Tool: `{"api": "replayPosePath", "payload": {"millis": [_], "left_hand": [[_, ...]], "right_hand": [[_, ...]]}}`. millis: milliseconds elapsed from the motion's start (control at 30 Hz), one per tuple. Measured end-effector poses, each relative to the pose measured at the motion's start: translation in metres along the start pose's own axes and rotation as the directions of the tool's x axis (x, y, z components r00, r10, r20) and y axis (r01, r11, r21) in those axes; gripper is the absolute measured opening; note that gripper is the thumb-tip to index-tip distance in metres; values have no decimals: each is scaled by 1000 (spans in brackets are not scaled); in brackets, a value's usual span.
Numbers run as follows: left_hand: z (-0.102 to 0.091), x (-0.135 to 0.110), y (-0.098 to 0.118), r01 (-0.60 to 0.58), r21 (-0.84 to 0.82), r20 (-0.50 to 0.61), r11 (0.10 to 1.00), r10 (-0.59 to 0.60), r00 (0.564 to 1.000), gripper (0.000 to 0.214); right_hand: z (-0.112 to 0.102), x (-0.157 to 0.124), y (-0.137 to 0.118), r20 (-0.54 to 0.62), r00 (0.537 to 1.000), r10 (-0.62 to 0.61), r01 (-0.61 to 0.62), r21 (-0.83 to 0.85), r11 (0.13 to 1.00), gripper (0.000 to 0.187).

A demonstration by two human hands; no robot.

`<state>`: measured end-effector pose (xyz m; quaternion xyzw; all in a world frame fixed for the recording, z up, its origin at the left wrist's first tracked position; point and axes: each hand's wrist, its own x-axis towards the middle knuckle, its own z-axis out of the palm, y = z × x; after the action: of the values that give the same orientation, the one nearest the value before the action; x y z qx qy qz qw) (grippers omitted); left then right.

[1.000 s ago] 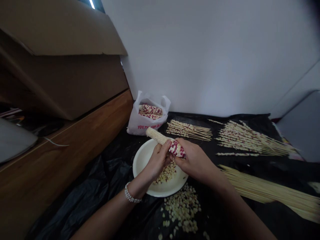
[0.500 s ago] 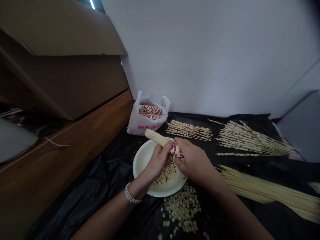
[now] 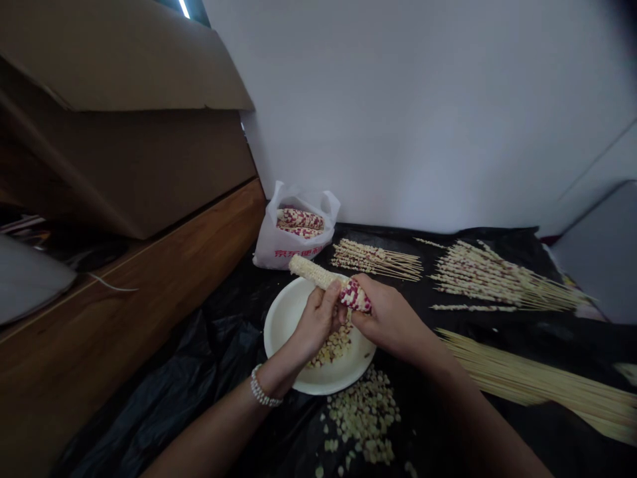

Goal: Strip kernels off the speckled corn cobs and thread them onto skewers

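Observation:
Both my hands hold one corn cob (image 3: 318,275) above a white plate (image 3: 286,315). The cob's far end is stripped bare; red and white kernels remain at the near end. My left hand (image 3: 316,322), with a bead bracelet on its wrist, is wrapped round the cob's middle, thumb pressed against the kernels. My right hand (image 3: 391,318) is closed round the kernel-covered end. Loose kernels (image 3: 334,345) lie in the plate under my hands.
More loose kernels (image 3: 363,418) are scattered on the black plastic sheet (image 3: 199,358) in front of the plate. A white bag of corn cobs (image 3: 296,229) stands behind. Skewers threaded with kernels (image 3: 478,275) and bare bamboo skewers (image 3: 537,382) lie right. Cardboard boxes (image 3: 124,133) sit left.
The cob has turned slightly in my hands and my left thumb has shifted along the kernels. The hands stay over the plate.

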<state>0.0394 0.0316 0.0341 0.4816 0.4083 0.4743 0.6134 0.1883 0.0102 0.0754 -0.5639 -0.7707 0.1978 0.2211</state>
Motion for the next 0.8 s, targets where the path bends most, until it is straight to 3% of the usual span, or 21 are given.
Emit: {"api": "replayPosePath", "payload": {"millis": [100, 233, 367, 600, 700, 800], "left_hand": [[2, -1, 8, 82, -120, 10, 989, -82, 997, 50], [1, 0, 13, 201, -166, 132, 965, -180, 975, 59], [2, 1, 10, 180, -146, 40, 973, -176, 984, 50], [2, 3, 2, 51, -43, -61, 998, -54, 997, 50], [0, 4, 2, 56, -32, -114, 998, -59, 992, 49], [1, 3, 6, 74, -97, -92, 993, -83, 992, 48]], "right_hand": [[0, -2, -4, -48, 999, 0, -4, -84, 996, 23], [3, -3, -14, -68, 997, 24, -43, -295, 954, 33], [7, -3, -20, -77, 997, 7, -37, -407, 913, 39], [9, -2, -21, -41, 999, 33, -46, -354, 934, 37], [10, -2, -22, -36, 998, 44, -54, -332, 942, 36], [10, -3, -20, -46, 998, 46, -58, -308, 950, 35]]}}
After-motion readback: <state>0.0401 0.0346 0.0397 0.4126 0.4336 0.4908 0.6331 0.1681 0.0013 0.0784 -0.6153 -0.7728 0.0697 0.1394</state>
